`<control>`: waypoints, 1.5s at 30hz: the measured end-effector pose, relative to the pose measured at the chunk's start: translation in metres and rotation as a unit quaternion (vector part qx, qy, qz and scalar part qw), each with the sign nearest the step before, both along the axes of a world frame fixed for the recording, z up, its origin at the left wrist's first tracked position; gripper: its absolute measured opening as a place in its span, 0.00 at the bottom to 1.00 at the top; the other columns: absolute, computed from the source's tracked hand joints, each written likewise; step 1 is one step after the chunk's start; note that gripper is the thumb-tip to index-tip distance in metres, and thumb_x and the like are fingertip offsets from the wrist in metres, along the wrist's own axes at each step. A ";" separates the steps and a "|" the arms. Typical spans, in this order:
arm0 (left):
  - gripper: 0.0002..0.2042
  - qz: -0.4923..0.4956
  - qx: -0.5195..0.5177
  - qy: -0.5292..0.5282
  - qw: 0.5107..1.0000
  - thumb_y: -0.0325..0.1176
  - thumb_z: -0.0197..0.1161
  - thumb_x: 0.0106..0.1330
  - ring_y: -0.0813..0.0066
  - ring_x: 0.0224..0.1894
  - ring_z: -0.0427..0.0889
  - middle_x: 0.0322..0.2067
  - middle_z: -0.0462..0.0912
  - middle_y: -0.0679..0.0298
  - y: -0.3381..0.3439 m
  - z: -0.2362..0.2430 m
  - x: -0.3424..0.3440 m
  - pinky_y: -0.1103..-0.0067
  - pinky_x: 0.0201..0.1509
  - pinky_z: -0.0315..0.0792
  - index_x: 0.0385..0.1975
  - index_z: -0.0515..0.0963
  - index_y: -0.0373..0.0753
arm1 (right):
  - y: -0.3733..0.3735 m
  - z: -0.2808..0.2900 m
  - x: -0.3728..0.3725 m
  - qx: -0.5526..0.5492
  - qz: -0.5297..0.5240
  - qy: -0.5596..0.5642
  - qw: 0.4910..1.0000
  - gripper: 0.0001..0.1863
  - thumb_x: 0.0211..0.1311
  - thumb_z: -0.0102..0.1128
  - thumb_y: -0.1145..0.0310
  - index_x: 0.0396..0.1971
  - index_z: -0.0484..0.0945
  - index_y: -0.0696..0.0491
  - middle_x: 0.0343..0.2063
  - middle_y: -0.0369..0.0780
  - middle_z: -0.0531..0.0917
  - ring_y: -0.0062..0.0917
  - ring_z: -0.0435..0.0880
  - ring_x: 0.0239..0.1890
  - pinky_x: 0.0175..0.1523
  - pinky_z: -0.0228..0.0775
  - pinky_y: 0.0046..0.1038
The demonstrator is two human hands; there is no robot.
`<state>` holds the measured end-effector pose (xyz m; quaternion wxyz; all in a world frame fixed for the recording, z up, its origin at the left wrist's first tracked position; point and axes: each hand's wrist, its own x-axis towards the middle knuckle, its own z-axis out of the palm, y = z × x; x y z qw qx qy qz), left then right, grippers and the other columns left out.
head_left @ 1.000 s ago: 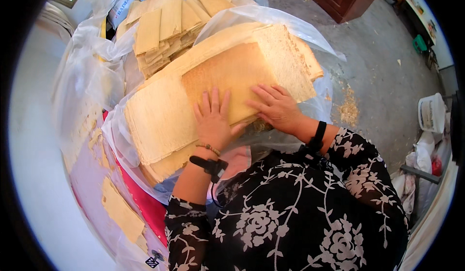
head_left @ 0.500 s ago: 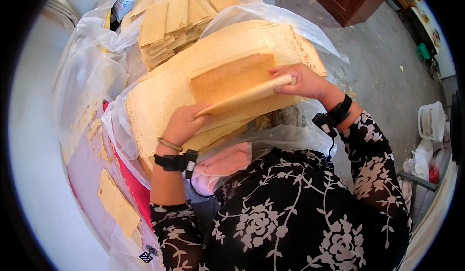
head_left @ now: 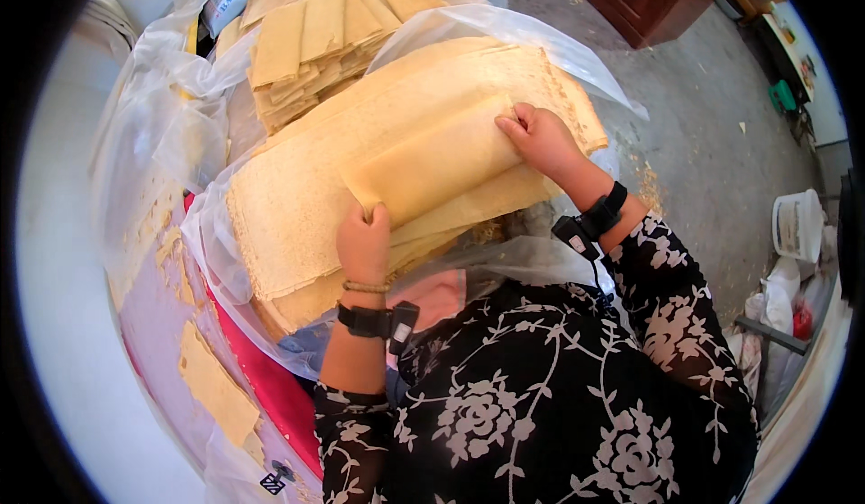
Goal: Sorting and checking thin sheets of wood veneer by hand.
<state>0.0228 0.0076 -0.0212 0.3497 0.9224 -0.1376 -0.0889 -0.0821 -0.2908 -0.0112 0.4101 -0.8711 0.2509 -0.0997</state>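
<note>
A narrow pale-yellow sheet (head_left: 428, 153), apparently folded over, lies on a broad stack of thin, rough-edged yellowish sheets (head_left: 275, 216). My left hand (head_left: 363, 238) is closed on the sheet's lower left corner. My right hand (head_left: 541, 139) pinches its right end near the upper corner. Under the broad stack and around it is crumpled clear plastic (head_left: 216, 243). A pink cloth (head_left: 432, 292) lies just below, by my body.
Smaller folded sheets are piled (head_left: 320, 31) behind, near a printed sack (head_left: 225, 4). A sheet scrap (head_left: 216, 382) lies at left. A brown cabinet (head_left: 631, 0), grey floor (head_left: 703, 126), white bucket (head_left: 795, 225) and green object (head_left: 782, 97) are to the right.
My flattened hands first gripped and raised the sheet's edge, exposing darker amber beneath. Now the sheet lies lower and lighter side up, covering that amber area, with both hands still gripping its ends.
</note>
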 end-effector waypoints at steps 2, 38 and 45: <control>0.17 0.033 0.022 -0.037 0.999 0.45 0.60 0.65 0.50 0.25 0.79 0.21 0.77 0.46 -0.003 0.005 -0.012 0.62 0.30 0.69 0.27 0.77 0.33 | 0.003 -0.002 0.002 -0.086 -0.006 0.002 0.996 0.19 0.66 0.57 0.54 0.30 0.77 0.57 0.24 0.51 0.81 0.49 0.81 0.30 0.37 0.71 0.45; 0.22 -0.148 0.149 -0.314 0.926 0.26 0.55 0.64 0.54 0.25 0.81 0.26 0.83 0.54 0.000 0.102 0.089 0.63 0.29 0.75 0.59 0.77 0.50 | 0.011 -0.017 0.018 -0.267 0.113 -0.037 0.956 0.27 0.65 0.60 0.60 0.64 0.72 0.49 0.70 0.44 0.65 0.39 0.59 0.74 0.76 0.48 0.43; 0.18 0.010 0.260 -0.408 0.875 0.34 0.54 0.67 0.46 0.42 0.83 0.41 0.84 0.49 -0.071 0.108 0.263 0.58 0.43 0.77 0.57 0.76 0.48 | 0.015 -0.013 0.019 -0.230 0.083 -0.027 0.969 0.28 0.63 0.61 0.60 0.63 0.73 0.47 0.70 0.43 0.65 0.40 0.59 0.74 0.76 0.47 0.43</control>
